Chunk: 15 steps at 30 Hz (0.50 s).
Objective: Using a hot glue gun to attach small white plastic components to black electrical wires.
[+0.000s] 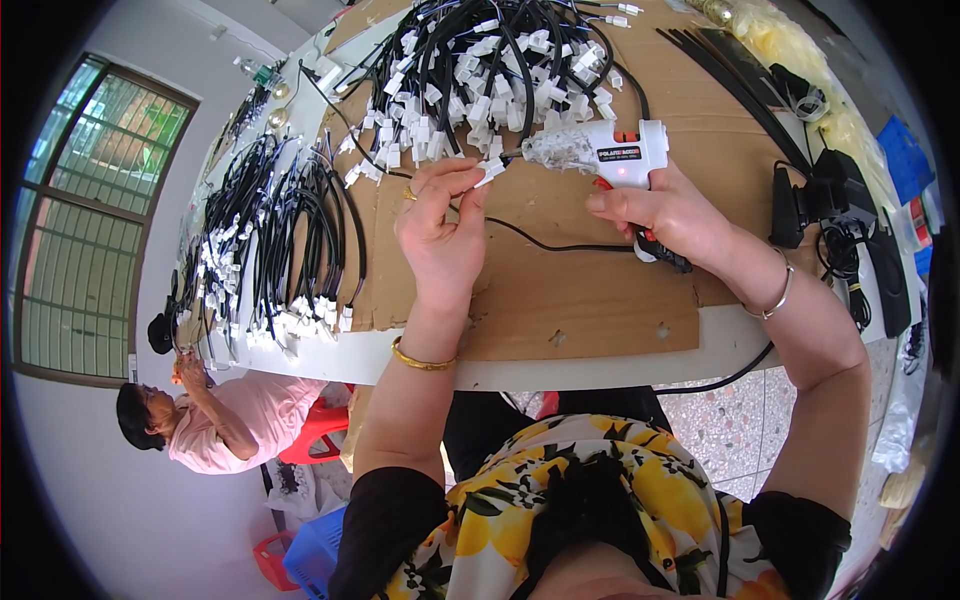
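A white connector [490,173] held just at the glue gun's [592,145] nozzle.
Head view: the left hand [445,230] pinches the connector by fingertips — probably to keep its wired end exposed — while the right hand [680,212] wraps the gun's grip, thumb near the red trigger; whether nozzle and wire touch, I can't tell. Beyond the gun sprawl piled cables [505,85]; left of it, another bundle [290,215]. Beneath it lies cardboard [590,300] — perhaps shielding the white tabletop [560,375]. Far left of it: a barred window [100,215] and a pink-shirted co-worker [240,425].
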### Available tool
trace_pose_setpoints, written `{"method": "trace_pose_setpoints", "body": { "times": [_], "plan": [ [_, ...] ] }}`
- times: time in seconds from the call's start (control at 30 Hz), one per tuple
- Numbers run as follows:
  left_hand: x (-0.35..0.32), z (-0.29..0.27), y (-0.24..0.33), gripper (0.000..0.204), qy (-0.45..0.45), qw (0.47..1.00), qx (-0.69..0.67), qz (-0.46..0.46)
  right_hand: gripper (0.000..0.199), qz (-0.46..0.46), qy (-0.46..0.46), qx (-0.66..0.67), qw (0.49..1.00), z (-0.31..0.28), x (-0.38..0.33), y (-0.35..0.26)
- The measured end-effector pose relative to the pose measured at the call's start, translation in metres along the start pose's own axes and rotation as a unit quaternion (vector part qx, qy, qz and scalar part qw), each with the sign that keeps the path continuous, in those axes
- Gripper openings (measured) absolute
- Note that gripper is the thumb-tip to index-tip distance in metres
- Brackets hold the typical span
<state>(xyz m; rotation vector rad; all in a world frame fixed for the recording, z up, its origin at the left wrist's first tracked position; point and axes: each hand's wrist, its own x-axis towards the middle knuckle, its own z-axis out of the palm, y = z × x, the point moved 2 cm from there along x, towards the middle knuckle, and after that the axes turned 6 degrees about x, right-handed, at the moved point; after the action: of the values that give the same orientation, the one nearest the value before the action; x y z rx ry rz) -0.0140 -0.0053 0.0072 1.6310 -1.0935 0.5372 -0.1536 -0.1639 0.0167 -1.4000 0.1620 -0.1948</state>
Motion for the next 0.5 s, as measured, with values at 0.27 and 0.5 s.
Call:
{"method": "trace_pose_setpoints", "body": {
  "times": [0.27, 0.5],
  "plan": [
    [-0.0003, 0.0000, 0.0013, 0.019, -0.006, 0.999, 0.030, 0.017, 0.014, 0.004, -0.001, -0.017, 1.000, -0.0022, 0.0020, 0.0013],
    [-0.0005, -0.0007, 0.0000, 0.018, 0.003, 1.000, 0.027, 0.008, 0.017, 0.008, -0.010, -0.034, 0.999, -0.0006, 0.0005, -0.0037]
  ]
}}
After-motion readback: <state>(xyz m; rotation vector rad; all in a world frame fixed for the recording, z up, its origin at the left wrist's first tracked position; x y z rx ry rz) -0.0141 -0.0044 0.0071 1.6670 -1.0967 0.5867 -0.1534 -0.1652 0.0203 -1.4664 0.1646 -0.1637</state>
